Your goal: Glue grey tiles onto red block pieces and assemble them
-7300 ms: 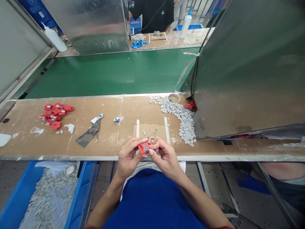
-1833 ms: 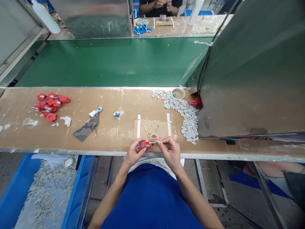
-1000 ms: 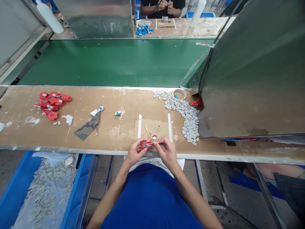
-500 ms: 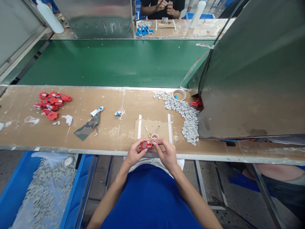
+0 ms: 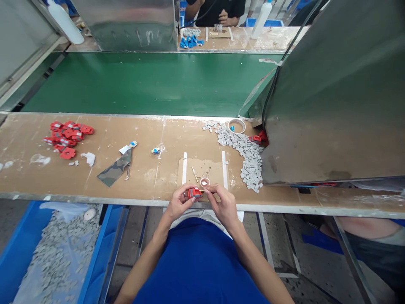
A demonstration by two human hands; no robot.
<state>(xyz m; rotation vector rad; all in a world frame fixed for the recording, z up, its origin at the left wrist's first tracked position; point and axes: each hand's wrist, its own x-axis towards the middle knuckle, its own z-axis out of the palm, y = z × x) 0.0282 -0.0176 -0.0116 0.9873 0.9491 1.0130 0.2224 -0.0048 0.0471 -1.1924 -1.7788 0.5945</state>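
Note:
My left hand [image 5: 179, 203] is closed on a small red plastic piece [image 5: 194, 193] with a grey part, holding it just above the table's front edge. My right hand [image 5: 223, 204] pinches a thin light-coloured stick [image 5: 202, 191], its end pointing at the right side of the red piece; whether it touches cannot be made out. Right behind my fingers stands a small round cup [image 5: 205, 182]. A second short stick [image 5: 194, 174] lies on a cardboard sheet [image 5: 210, 166] taped down with white strips.
Many grey tiles [image 5: 251, 166] spread to the right beside a tape roll [image 5: 236, 126] and a metal housing [image 5: 325, 105]. Red pieces [image 5: 68, 135] are heaped at left, near a camouflage cloth [image 5: 115, 169]. Beyond lies a green belt [image 5: 152, 84]; a co-worker [image 5: 215, 14] sits across it.
My right hand has drawn the stick slightly right, away from the red piece. My left hand stays nearly in place. The co-worker's hands have moved apart.

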